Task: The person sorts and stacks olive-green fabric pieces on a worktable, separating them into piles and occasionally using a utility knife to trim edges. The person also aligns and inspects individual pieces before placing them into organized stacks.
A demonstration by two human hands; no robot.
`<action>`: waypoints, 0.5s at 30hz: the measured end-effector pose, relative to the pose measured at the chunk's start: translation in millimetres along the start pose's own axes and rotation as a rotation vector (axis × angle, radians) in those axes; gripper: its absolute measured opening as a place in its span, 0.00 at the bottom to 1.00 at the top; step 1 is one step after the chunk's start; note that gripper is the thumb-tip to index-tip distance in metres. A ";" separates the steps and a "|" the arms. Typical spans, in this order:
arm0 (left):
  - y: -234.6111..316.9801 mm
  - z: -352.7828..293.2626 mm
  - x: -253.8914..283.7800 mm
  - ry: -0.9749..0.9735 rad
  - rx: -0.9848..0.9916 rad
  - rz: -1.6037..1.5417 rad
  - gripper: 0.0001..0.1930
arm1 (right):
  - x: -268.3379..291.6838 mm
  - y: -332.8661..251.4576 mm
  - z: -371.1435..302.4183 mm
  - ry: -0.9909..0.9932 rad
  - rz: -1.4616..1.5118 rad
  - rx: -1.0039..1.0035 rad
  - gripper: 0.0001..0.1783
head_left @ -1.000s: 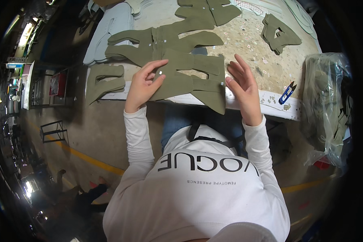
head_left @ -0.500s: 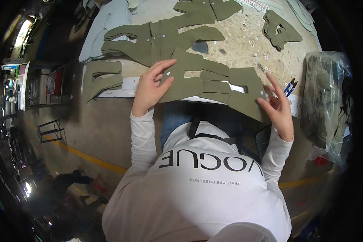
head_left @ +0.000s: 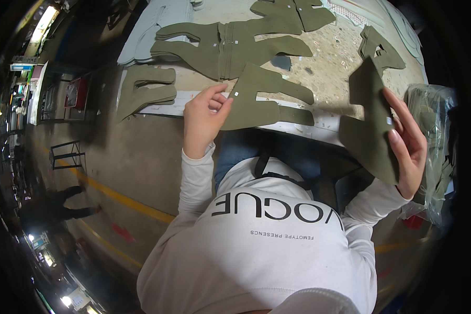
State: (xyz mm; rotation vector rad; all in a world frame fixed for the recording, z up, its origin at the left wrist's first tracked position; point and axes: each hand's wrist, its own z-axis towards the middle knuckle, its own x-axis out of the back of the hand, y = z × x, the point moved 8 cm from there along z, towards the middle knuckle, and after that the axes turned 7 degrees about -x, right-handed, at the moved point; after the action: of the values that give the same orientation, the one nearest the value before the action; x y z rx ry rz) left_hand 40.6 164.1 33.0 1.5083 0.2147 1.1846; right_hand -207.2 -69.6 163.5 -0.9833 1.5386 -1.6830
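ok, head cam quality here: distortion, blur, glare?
Head view: strong fisheye, the table edge bows and the corners go black; the lifted olive piece in the right hand looks slightly soft; the left hand is sharp; ceiling lights flare at the left rim.

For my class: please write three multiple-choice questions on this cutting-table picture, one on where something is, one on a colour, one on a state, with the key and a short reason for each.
1. Where does the plastic bag of fabric sit?
A. To the person's right
B. On the floor at left
C. On the person's lap

2. What colour are the cut fabric pieces?
A. Red
B. Olive green
C. White

3. How is the fabric piece in the right hand?
A. Flat on the table
B. Rolled up
C. Lifted off the table

Key: 1 A, it stands beyond the right hand; 2 B, all pieces are olive; 3 C, the fingers hold it raised past the table edge.
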 end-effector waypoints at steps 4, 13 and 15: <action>6.6 -2.7 1.3 0.035 -0.035 0.126 0.10 | -39.3 -3.8 22.3 -0.045 0.159 0.045 0.27; 3.1 -2.0 7.2 0.115 -0.060 0.044 0.08 | -52.6 99.1 37.7 0.068 0.122 -0.172 0.25; -1.4 -0.5 7.1 0.107 -0.022 0.015 0.09 | -47.7 132.8 37.1 0.105 -0.010 -0.261 0.25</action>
State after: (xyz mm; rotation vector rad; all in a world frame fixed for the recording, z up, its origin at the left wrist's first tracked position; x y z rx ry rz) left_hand 44.2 169.7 35.5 1.4308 0.2615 1.2771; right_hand -154.3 -61.6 27.8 -1.0487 1.8611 -1.5893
